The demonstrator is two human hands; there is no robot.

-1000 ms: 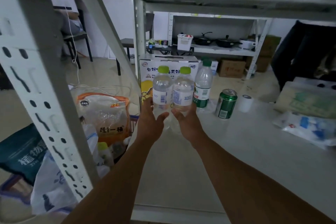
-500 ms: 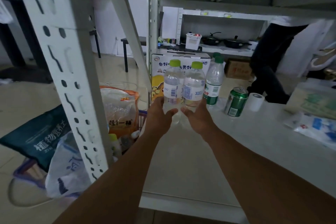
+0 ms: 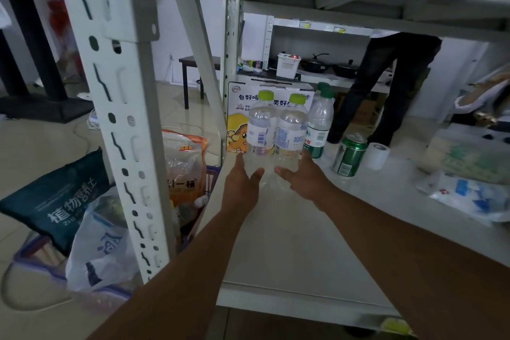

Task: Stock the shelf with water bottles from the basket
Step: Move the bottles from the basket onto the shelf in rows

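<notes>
Two clear water bottles with lime-green caps stand side by side at the back left of the grey shelf board [image 3: 289,251]. My left hand [image 3: 242,182] holds the base of the left bottle [image 3: 260,124], thumb in front and fingers behind. In the same way my right hand [image 3: 307,176] holds the base of the right bottle [image 3: 291,130]. A third bottle [image 3: 320,119] with a dark green cap and green label stands just right of them. The purple basket [image 3: 211,174] sits on the floor left of the shelf, stuffed with bags.
A printed carton [image 3: 238,107] stands behind the bottles. A green can [image 3: 349,156] and a white tape roll [image 3: 375,156] are to their right, with plastic bags [image 3: 469,196] farther right. The shelf's upright post [image 3: 118,119] is at my left. A person in dark trousers [image 3: 386,85] stands behind the shelf.
My view has moved left and lower. Both hands stay at the bases of the two bottles. A person in dark trousers has walked in behind the shelf.
</notes>
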